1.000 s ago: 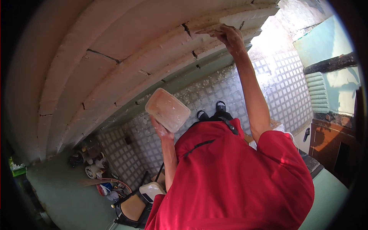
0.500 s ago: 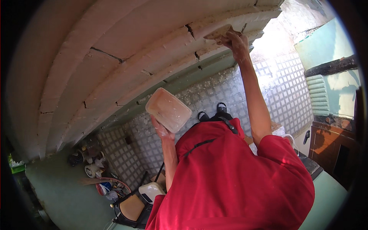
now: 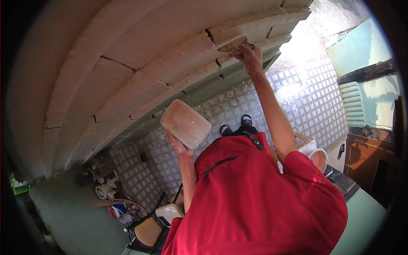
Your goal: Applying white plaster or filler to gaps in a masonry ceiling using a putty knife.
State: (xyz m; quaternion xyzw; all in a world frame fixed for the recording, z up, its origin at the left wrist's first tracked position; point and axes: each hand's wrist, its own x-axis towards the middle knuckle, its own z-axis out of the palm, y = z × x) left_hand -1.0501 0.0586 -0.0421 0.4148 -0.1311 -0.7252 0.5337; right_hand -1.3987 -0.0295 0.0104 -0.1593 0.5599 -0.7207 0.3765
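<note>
My right hand (image 3: 250,59) is closed around a putty knife (image 3: 231,46), whose flat blade is smeared with a pale brown paste. The blade lies against, or very close to, a stepped plaster moulding (image 3: 170,63), just right of a dark crack (image 3: 209,35). Lower down and to the left, my left hand (image 3: 180,147) grips a whitish plastic tub (image 3: 187,124) by its lower left side. The tub is tilted, and pale smears show on it. White residue marks the fingers of my left hand.
More cracks (image 3: 119,63) run across the moulding. Below lies a spattered checkered tile floor (image 3: 314,91). A white bucket (image 3: 318,158) stands right of my body. At lower left are a chair (image 3: 146,231) and a clutter of tools and cables (image 3: 121,210).
My right hand and the putty knife have moved left along the moulding, toward the dark crack. The tub in my left hand has barely shifted. More of the white bucket shows.
</note>
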